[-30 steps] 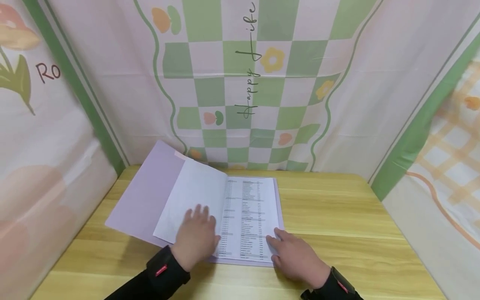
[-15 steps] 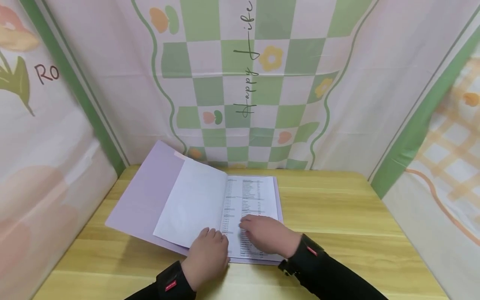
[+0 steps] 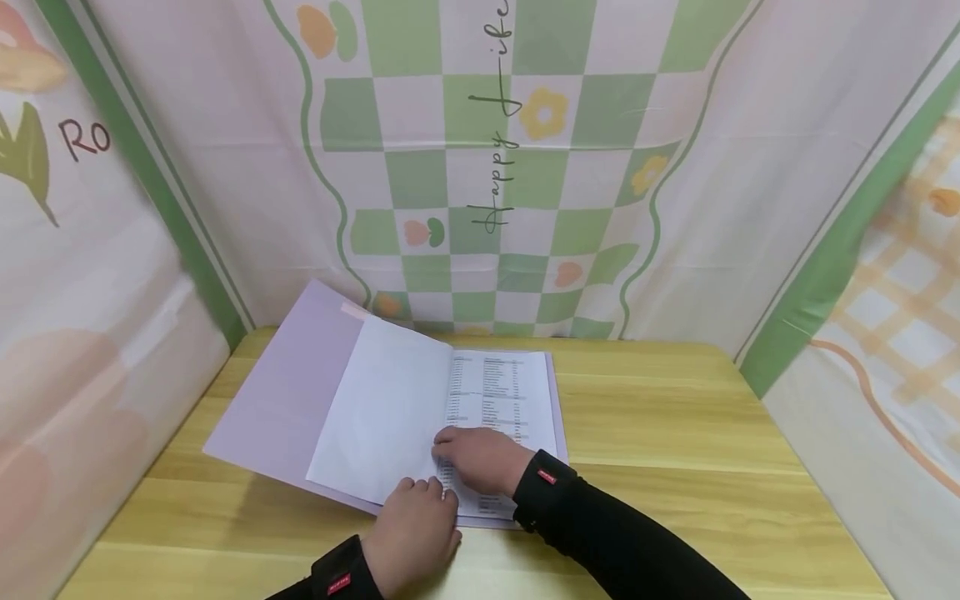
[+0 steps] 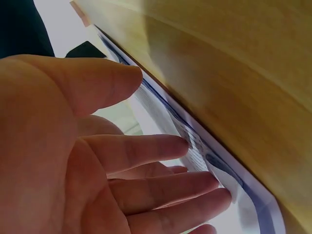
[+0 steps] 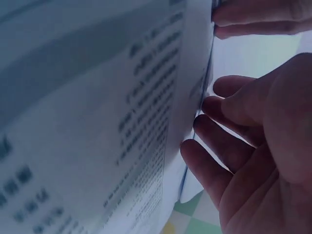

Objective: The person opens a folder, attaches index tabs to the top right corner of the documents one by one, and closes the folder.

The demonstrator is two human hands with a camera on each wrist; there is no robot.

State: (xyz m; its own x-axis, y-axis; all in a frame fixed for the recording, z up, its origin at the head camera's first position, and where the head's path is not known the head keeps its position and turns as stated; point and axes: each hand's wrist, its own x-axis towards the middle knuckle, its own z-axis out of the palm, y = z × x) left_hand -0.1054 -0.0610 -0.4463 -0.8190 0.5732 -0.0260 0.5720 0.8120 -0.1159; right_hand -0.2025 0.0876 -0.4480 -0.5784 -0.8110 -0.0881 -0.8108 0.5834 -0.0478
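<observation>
Probably best to press evenly along fold [image 3: 449,387] of paper [image 3: 382,408] toward far edge of surface [image 3: 675,433], with fingers [image 4: 141,147] of left hand [image 3: 414,525] and right hand [image 3: 483,461] loosely spread, gripping nothing.

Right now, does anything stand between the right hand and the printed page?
Nothing visible does: the right hand lies over the printed page, seemingly touching it near the fold. The left hand is at the lower edge of the folder, not between them.

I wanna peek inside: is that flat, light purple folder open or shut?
Open. The light purple folder is spread left and right, with a printed white paper page showing inside.
</observation>
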